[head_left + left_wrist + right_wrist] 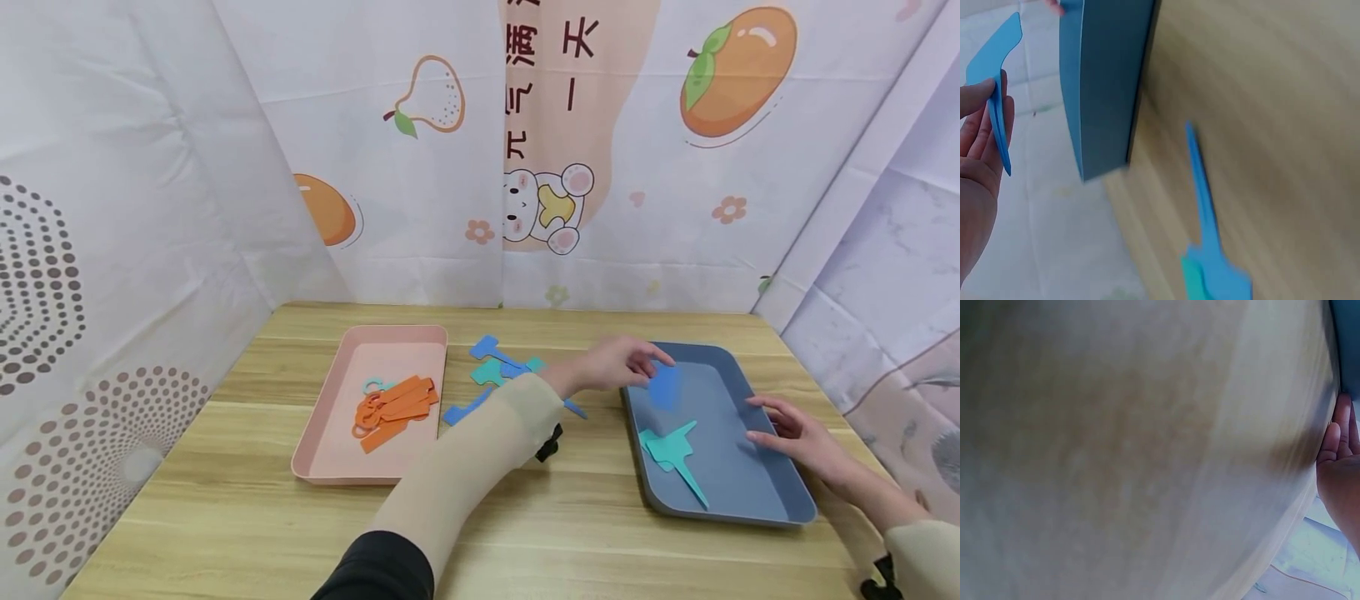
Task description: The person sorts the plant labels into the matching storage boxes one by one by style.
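Observation:
My left hand [611, 364] pinches a blue T-shaped plant label [999, 53] between thumb and fingers, over the left part of the blue-grey tray [738, 467]. In the head view that blue label [664, 387] is blurred. Teal plant labels [671, 454] lie overlapped inside this tray. At the tray's right rim, my right hand [798, 437] holds the edge, thumb and a finger over it; in the right wrist view its fingers [1342, 412] meet the outer wall. Several blue and teal labels [487, 371] are scattered left of the tray, partly hidden by my left arm.
A pink tray [322, 433] on the left bears a pile of orange labels [397, 408] and a small teal piece [372, 385]. The wooden table [570, 517] ends at a printed curtain [420, 275] behind.

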Demonstrator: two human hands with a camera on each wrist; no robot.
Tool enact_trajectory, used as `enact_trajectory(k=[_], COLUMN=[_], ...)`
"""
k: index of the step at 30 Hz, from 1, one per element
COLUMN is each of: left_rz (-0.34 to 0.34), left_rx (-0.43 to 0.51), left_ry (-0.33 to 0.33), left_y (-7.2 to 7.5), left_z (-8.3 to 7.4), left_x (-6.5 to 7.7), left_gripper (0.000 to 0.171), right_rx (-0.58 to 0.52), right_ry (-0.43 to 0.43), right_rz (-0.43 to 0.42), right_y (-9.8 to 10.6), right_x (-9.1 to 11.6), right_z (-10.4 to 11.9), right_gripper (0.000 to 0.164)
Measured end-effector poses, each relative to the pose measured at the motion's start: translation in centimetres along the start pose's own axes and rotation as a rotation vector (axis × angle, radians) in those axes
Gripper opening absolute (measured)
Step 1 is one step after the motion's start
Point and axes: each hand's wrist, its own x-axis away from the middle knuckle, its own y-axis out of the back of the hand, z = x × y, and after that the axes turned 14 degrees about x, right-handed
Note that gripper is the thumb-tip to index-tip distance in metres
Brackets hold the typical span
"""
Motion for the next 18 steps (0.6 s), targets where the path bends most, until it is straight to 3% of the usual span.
enact_trajectory(k=[5,11,18], left_rz=[0.009,0.044,0.106], left_rx=[0.019,-0.078,-0.199], left_ry=[0.019,0.008,0.045], left_y=[-2.2,-4.2,-6.0], left_z=[-0.1,-0.1,0.6], left_x=[-0.9,-1.9,-2.4], left_gripper=[0.033,0.032,0.033], right_rx=[0.014,0.033,0.008], right_ry=[-0.011,-0.005,0.015], right_rz=[0.003,-0.01,-0.033], right_y=[0.0,0.0,-0.1], right_x=[0.0,0.1,0.0], right_z=[0.0,0.0,-0.2], right_gripper=[0.054,0.053,0.051])
